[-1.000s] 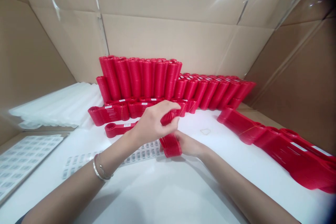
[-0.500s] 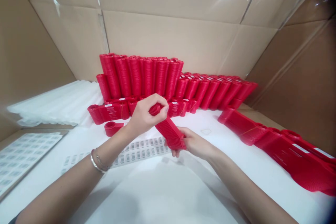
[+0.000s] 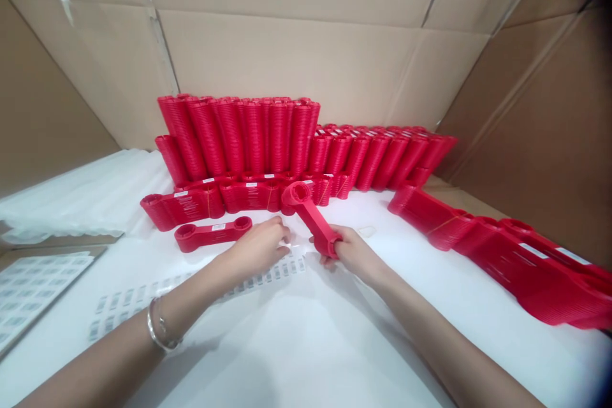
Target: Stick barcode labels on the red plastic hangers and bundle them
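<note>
My right hand (image 3: 356, 254) grips the near end of a stack of red plastic bars (image 3: 313, 220) with ring-shaped ends; the stack tilts up and away to the left. My left hand (image 3: 262, 243) is off that stack, its fingers bent and thumb a little apart, with nothing visible between them. Beneath it, partly covered by hand and forearm, lies a sheet of small printed labels (image 3: 280, 271). Just left of the left fingers, a short red stack (image 3: 205, 236) with a white label rests on the white table (image 3: 248, 344).
Tall red stacks (image 3: 248, 140) stand along the cardboard wall (image 3: 287, 57), with banded red bundles (image 3: 198, 204) before them. More red bundles (image 3: 516, 268) line the right side. At left are white foam sheets (image 3: 81, 194) and further label sheets (image 3: 38, 287).
My left hand has let go of the red stack and moved down left to the label sheet. In my right hand the stack has turned, showing its ringed top face. The view has shifted slightly.
</note>
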Tool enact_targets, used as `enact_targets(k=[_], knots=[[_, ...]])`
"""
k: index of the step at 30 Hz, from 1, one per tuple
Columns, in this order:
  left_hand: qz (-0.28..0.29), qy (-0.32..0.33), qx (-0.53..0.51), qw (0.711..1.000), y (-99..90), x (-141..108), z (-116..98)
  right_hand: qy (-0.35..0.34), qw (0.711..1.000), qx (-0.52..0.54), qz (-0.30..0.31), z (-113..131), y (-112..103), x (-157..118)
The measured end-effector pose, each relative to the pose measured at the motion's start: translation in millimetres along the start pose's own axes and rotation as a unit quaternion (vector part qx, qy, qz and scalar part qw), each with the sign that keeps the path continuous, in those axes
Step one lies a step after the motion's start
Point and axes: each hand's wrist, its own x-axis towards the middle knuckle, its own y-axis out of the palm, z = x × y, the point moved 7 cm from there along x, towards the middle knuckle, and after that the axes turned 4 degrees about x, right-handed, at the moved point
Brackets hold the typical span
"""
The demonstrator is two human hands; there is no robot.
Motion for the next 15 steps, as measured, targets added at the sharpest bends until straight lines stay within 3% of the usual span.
enact_targets(k=[6, 12, 15], knots=[[-0.001, -0.024, 0.029, 0.999, 5.4, 4, 2, 0.005, 1.0, -0.027, -0.011, -7, 1, 2], [0.013, -0.001, -0.184, 0.983, -0.1, 3, -13, -0.011, 0.997, -0.059, -0.04, -7, -5, 1], [-0.021, 0.006, -0.274, 0.961, -14.9, -1, -25, -0.064, 0.985, -0.14, -0.082, 1, -14, -1]])
